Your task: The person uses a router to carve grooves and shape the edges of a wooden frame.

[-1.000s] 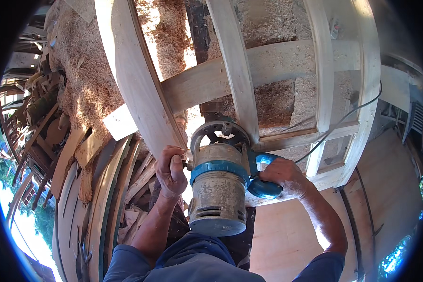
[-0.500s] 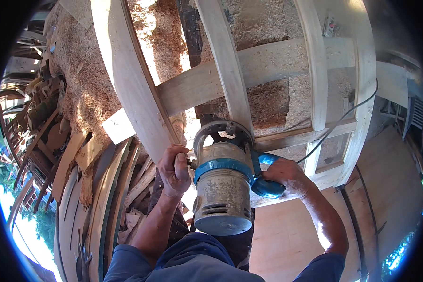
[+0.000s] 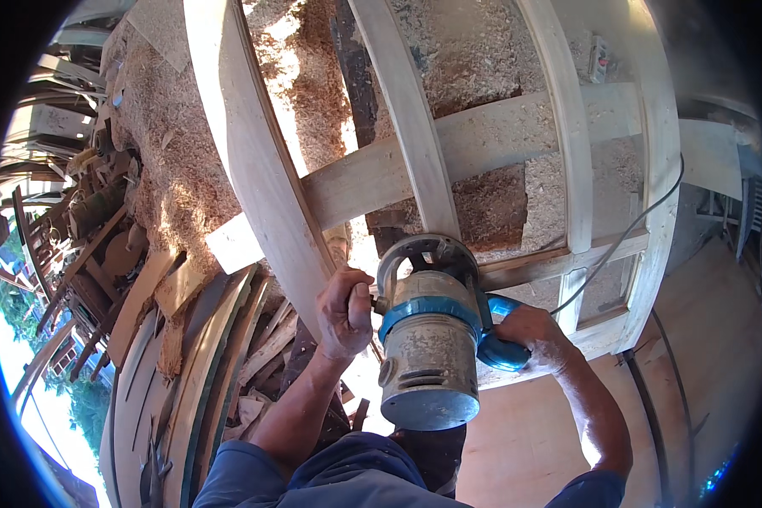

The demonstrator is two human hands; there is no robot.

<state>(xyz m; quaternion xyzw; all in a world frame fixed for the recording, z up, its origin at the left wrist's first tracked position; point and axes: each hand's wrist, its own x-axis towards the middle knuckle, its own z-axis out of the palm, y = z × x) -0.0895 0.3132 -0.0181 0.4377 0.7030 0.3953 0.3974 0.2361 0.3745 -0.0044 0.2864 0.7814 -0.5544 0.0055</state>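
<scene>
A router (image 3: pixel 428 351) with a scuffed silver motor body and a blue collar is held over a pale wooden frame (image 3: pixel 411 102). Its round dark base rests at or just over the lower rail, near the end of a slat; the cutting bit is hidden. On the left side of the tool, my left hand (image 3: pixel 345 311) is closed around the side knob, thumb up. My right hand (image 3: pixel 535 337) wraps the blue handle (image 3: pixel 501 354) on the other side. Dust coats both hands.
A power cord (image 3: pixel 622 233) runs from the handle across the frame's right side. Sawdust (image 3: pixel 173 161) covers the ground beyond. Wood offcuts (image 3: pixel 102 245) and curved boards (image 3: pixel 199 372) are piled at left. A plywood sheet (image 3: pixel 542 432) lies at lower right.
The router and both hands have shifted slightly right along the frame, grips unchanged. The whole view has also moved a little, so the frame appears farther right and lower.
</scene>
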